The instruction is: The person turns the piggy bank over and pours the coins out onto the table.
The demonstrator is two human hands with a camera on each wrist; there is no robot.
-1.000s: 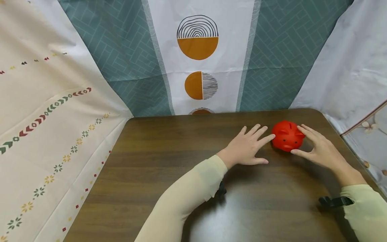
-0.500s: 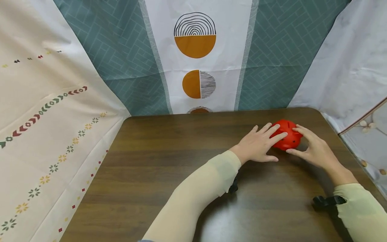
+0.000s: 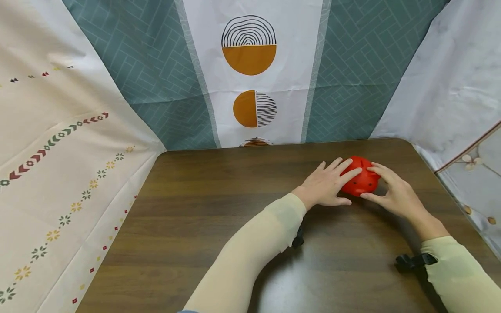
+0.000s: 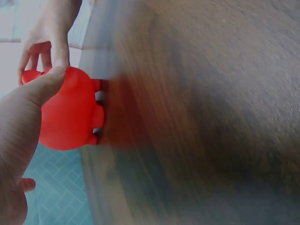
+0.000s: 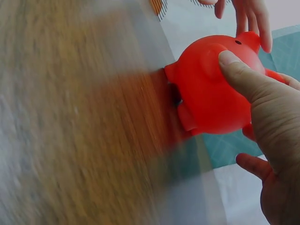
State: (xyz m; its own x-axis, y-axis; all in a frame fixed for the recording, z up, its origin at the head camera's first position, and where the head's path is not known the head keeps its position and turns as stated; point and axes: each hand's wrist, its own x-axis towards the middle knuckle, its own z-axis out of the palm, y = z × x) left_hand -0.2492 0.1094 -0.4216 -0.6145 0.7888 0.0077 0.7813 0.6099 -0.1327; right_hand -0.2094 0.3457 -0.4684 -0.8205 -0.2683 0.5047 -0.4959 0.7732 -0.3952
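A red piggy bank (image 3: 362, 180) stands toward the far right of the dark wooden table, its face turned to me and a coin slot on top. My right hand (image 3: 400, 193) grips its right side, thumb low at the front and fingers along the upper side. On the other side, my left hand (image 3: 324, 184) is spread with straight fingers, the fingertips overlapping the bank's left side. In the left wrist view, the left thumb (image 4: 44, 89) lies across the red body (image 4: 68, 119). The right thumb (image 5: 239, 72) presses the body in the right wrist view, where stubby feet (image 5: 187, 117) show near the tabletop.
The table (image 3: 203, 217) ends at a rounded far edge against a teal and white curtain (image 3: 266, 78). Cream patterned cloth (image 3: 58, 174) hangs at the left, pale floral cloth (image 3: 462, 87) at the right. Both wrists wear black camera mounts (image 3: 415, 261).
My left hand has moved right onto the piggy bank's side. The right hand has closed in on it, and the bank has shifted slightly left with both hands.
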